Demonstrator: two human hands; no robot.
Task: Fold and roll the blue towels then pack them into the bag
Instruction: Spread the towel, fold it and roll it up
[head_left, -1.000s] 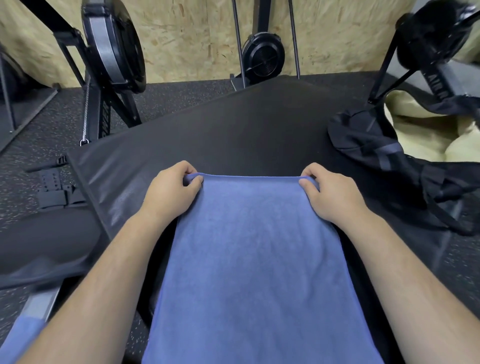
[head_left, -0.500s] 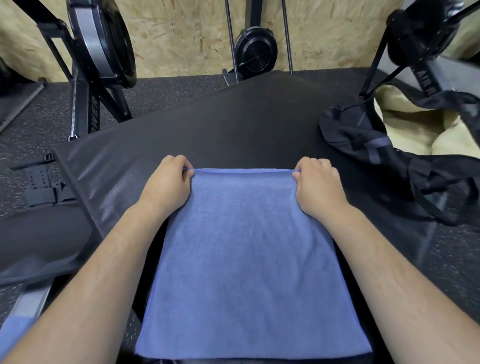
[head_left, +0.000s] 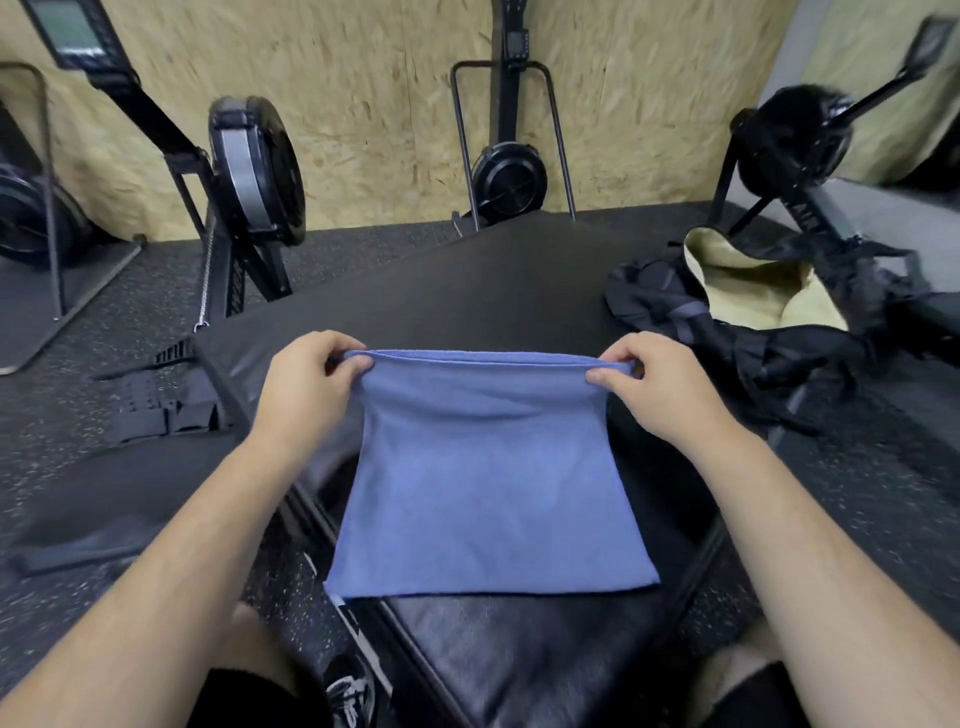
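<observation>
1. We see the left hand (head_left: 306, 384) left of centre, gripping the upper left corner of the towel (head_left: 488, 483). Its fingers (head_left: 340, 347) curl over the top edge and the thumb presses in from below, so the hand is closed tight on the cloth.
2. The right hand (head_left: 670, 389), right of centre, grips the upper right corner the same way. Its thumb lies across the near face and the fingers are bent over the edge.
3. Between the two hands the top edge runs taut and nearly level, and it shows two layers lying together.
4. The towel hangs from this edge down the middle of the frame, widening to a straight lower edge at lower centre. We cannot tell whether that edge touches the black pad (head_left: 519, 665) below it.
5. The bag (head_left: 675, 317), black with a pale lining, lies open at the right of the frame on the mat (head_left: 467, 291), apart from the towel.
6. Rowers (head_left: 254, 171) stand along the chipboard wall (head_left: 374, 104) at the top.
</observation>
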